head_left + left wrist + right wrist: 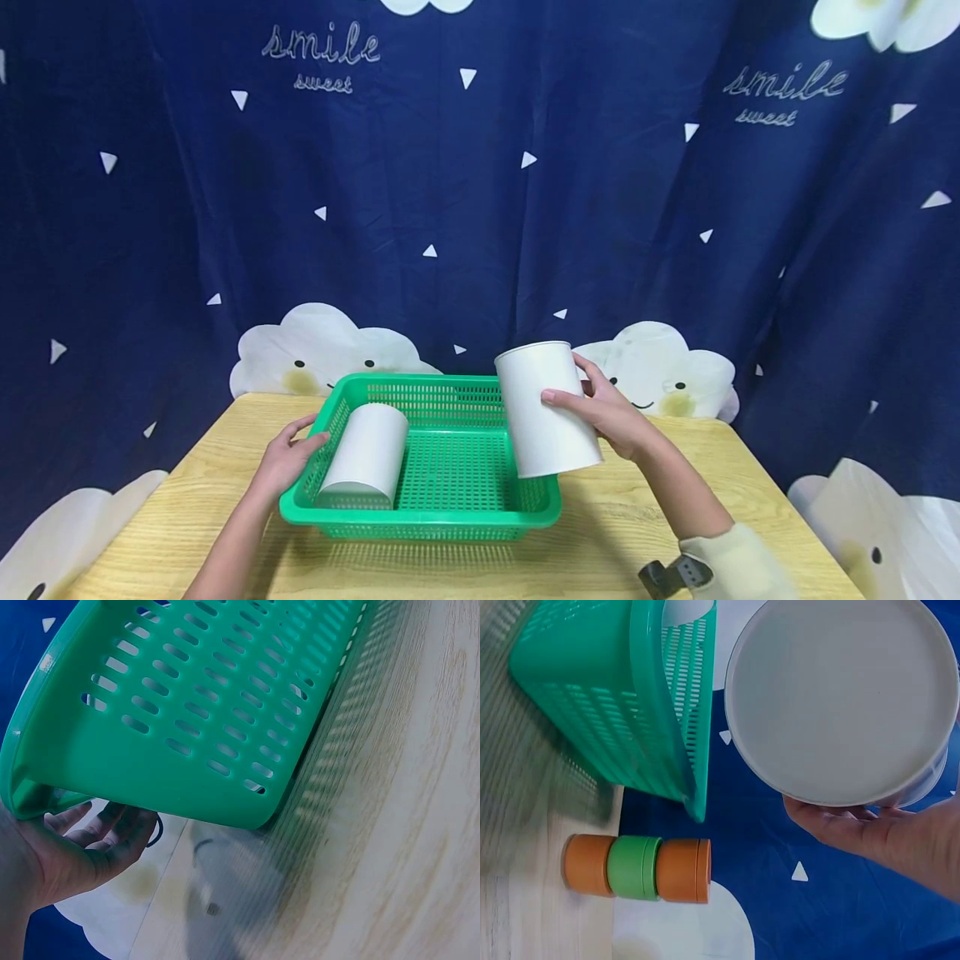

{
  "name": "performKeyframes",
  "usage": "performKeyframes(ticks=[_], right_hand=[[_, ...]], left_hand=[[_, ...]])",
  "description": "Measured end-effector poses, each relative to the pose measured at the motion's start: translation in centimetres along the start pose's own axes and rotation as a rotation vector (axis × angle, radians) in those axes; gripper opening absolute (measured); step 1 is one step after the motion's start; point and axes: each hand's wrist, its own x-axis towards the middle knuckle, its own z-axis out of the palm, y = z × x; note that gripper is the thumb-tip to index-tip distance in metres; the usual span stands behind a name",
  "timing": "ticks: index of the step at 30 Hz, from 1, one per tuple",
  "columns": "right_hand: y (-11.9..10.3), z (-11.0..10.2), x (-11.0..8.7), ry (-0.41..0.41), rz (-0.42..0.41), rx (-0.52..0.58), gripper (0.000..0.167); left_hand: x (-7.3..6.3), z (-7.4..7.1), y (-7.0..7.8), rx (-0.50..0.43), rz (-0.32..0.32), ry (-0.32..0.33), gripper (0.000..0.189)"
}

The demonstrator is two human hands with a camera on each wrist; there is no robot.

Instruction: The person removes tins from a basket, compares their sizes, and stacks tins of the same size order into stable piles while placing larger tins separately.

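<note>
A green perforated plastic basket (420, 518) stands on the table, a white cylindrical canister (371, 450) lying on its side at its left end. My left hand (281, 462) grips the basket's left rim, thumb on top; the left wrist view has the fingers curled beneath that rim. In my right hand (615, 421) is a second white canister (546, 421), held slightly tilted over the basket's right end. The thumb presses its near side and the other fingers go behind it, partly hidden. Its flat round end (840, 697) faces the right wrist camera.
On the wooden table (630, 533), beyond the basket's right side, the right wrist view has a stack of orange, green and orange round containers (636, 868); the head view hides it. A dark blue curtain (480, 208) with clouds and triangles hangs behind the table.
</note>
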Motion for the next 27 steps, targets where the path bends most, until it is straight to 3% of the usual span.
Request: performKeyframes(ticks=[27], right_hand=[[0.9,-3.5,-2.3,-0.030,-0.043,-0.013,0.084]], left_hand=[[0.0,0.0,-0.1,0.003,-0.014,0.001,0.065]])
